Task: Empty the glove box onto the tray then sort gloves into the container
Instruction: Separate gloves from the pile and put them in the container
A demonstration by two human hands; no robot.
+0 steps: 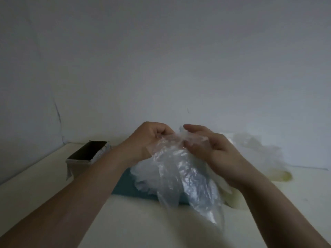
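Plainly a feather-light thing, the clear plastic glove (180, 169) hangs limp and crinkled below the grip. It is thin film, slippery and clingy, likely to tear if yanked, so its top edge is the place to hold it. The left hand (152, 138) pinches that edge with curled fingers; the right hand (206, 145) pinches it between thumb and fingers just beside. Beneath the grip lie more gloves (143, 176) on the blue tray (123, 185). The opened glove box (87, 153) stands off to the left of it and the translucent container (284, 176) to the right.

Cream table (136, 222) — box (84, 153), blue tray (125, 183)
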